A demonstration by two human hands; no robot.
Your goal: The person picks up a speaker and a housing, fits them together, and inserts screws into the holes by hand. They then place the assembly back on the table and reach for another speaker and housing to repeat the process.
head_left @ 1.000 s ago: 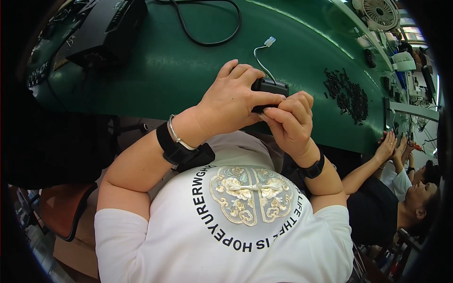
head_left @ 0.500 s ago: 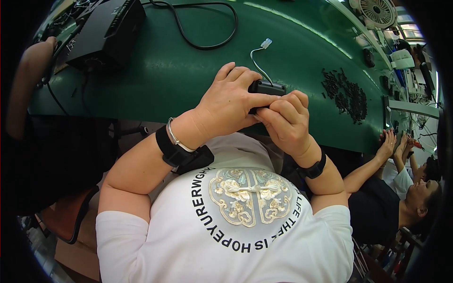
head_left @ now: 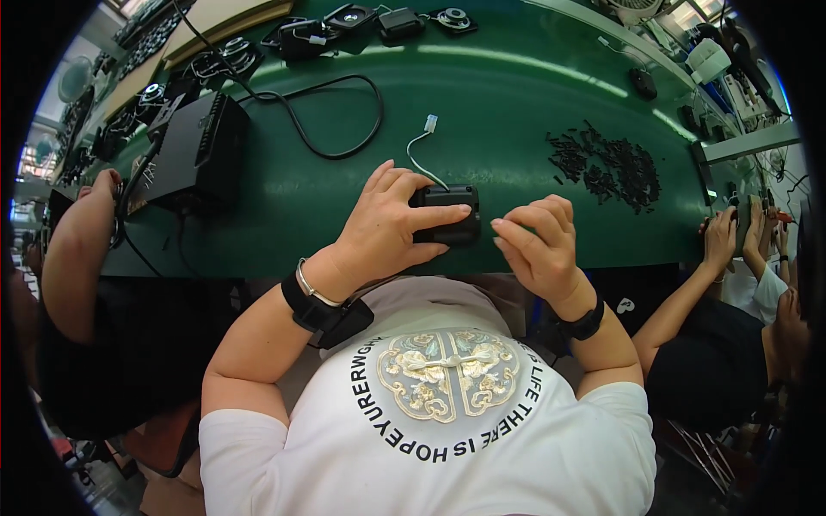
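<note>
My left hand (head_left: pixel 383 215) grips a small black box-shaped part (head_left: pixel 450 228) at the near side of the green table. Its index finger lies across the part's top, while the thumb is at the near edge. From the far edge of the part runs a thin pale cable (head_left: pixel 416 159) that ends in a white plug (head_left: pixel 430 124). Just right of the part, and apart from it, my right hand (head_left: pixel 544 249) is closed with thumb and index finger almost together; anything between them is too small to make out. A pile of small black strips (head_left: pixel 607 168) lies beyond it.
A black metal-cased box (head_left: pixel 200 155) stands at left with a looped black cord (head_left: pixel 379 112). Along the far side lie several speaker-like black parts (head_left: pixel 400 26). A co-worker's arm (head_left: pixel 73 249) is at left; another person's hands (head_left: pixel 721 236) work at right.
My right hand has come away from the black part and moved right. The part now shows more of its top. The view has shifted, bringing the far side of the table in.
</note>
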